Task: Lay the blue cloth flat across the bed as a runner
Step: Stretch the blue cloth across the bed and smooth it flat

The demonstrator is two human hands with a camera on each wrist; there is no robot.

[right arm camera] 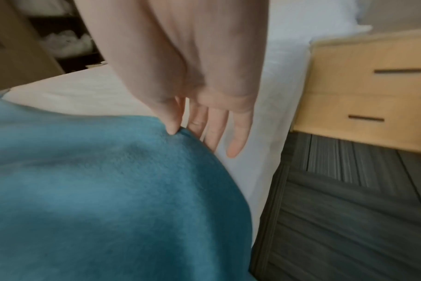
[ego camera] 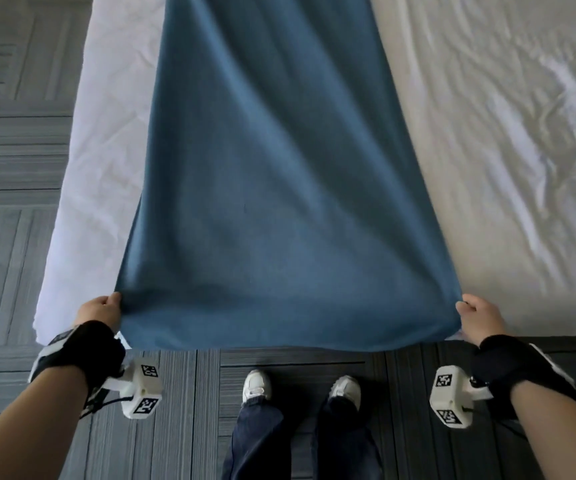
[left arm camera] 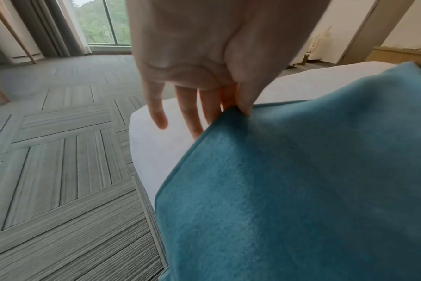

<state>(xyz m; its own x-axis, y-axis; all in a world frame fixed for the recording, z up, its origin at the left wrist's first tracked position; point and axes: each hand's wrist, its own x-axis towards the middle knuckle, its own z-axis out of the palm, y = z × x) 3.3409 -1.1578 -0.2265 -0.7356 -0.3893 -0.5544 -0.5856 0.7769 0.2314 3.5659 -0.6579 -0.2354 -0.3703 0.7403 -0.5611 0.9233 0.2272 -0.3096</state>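
Observation:
The blue cloth (ego camera: 279, 174) runs as a long strip across the white bed (ego camera: 487, 133), from the far side to the near edge, where its end hangs over. My left hand (ego camera: 101, 308) pinches the cloth's near left edge between thumb and forefinger; the left wrist view shows the blue cloth (left arm camera: 301, 190) held by my left hand (left arm camera: 238, 108) with the other fingers straight. My right hand (ego camera: 475, 311) pinches the near right edge; in the right wrist view my right hand (right arm camera: 178, 129) holds the blue cloth (right arm camera: 108, 190) the same way. The cloth shows soft folds and is stretched between both hands.
Grey patterned carpet (ego camera: 9, 168) lies left of the bed and under my feet (ego camera: 257, 384). A light wooden nightstand (right arm camera: 368, 91) with two drawers stands right of the bed. A window with curtains (left arm camera: 101, 21) is beyond the bed's left corner.

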